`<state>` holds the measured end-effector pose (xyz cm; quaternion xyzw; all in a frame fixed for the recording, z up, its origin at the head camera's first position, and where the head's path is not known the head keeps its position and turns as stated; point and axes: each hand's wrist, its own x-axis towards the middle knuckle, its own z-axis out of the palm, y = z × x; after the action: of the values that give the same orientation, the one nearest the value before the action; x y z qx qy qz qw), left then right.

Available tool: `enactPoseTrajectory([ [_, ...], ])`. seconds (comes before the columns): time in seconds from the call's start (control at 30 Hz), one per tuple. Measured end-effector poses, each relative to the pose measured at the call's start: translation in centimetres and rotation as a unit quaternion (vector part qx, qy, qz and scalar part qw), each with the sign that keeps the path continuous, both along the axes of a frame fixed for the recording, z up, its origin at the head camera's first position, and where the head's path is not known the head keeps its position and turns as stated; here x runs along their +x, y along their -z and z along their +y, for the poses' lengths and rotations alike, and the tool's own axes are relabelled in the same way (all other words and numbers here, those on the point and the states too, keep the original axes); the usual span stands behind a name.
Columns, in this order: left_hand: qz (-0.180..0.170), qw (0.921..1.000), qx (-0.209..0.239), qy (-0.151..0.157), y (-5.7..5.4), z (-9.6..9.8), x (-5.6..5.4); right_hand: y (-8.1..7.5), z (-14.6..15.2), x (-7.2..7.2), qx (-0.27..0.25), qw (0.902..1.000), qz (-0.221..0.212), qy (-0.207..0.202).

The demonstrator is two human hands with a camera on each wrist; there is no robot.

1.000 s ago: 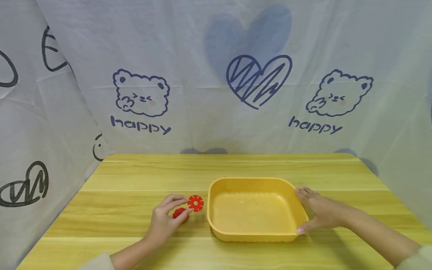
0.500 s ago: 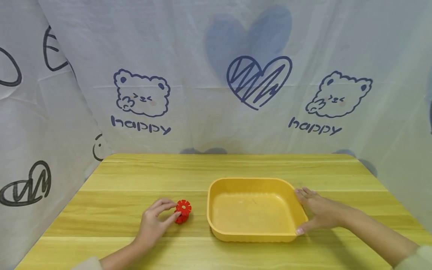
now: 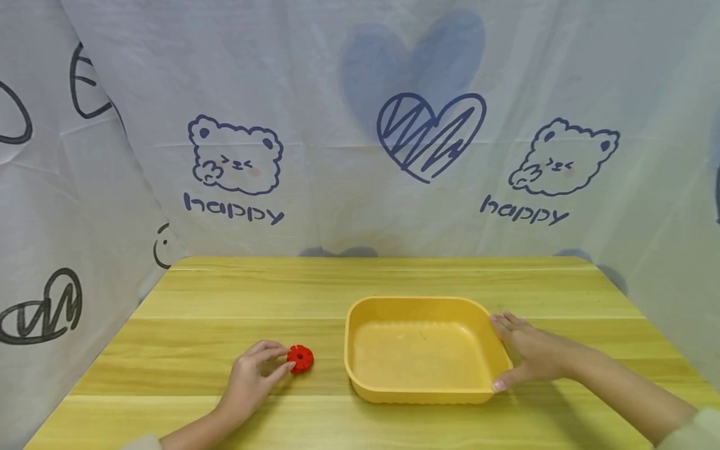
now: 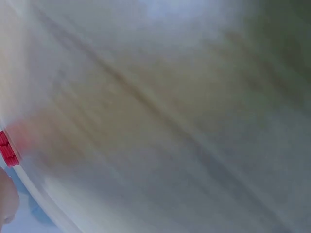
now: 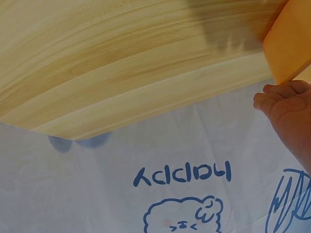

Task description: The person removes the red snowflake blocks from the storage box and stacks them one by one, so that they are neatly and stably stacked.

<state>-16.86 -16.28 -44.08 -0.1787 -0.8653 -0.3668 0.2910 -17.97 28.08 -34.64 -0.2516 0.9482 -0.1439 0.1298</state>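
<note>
My left hand [image 3: 247, 379] reaches in from the lower left and pinches a red notched plastic disc [image 3: 300, 358], its fingertips and thumb at the disc's left edge. In the left wrist view, stacked layers of red discs [image 4: 8, 153] show at the left border, above part of a finger. To the right stands a yellow plastic bin [image 3: 422, 396], its inside facing up. My right hand [image 3: 534, 356] rests against the bin's right end, fingers spread along the outer side and thumb at the front right corner. The right wrist view shows those fingers at the orange-looking wall [image 5: 290, 43].
The wood-grain table [image 3: 185, 350] carries the bin and the discs. A white cloth [image 3: 337, 206] with bear, heart and "happy" drawings hangs behind the table's far edge and along its left side.
My left hand has moved left and down with a disc, which now lies over the red one that sat apart below it. The right hand and bin have stayed in place.
</note>
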Motion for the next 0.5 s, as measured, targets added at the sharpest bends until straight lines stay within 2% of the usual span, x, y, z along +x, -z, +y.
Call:
enactPoseTrajectory([
  [0.3, -0.077, 0.9968, 0.005, -0.022, 0.03, 0.0, 0.16, 0.04, 0.03, -0.05, 0.002, 1.0, -0.006, 0.005],
  [0.5, -0.105, 0.9941, 0.001, -0.026, -0.12, 0.03, 0.29, 0.1, 0.08, -0.07, 0.005, 1.0, 0.0, 0.003],
])
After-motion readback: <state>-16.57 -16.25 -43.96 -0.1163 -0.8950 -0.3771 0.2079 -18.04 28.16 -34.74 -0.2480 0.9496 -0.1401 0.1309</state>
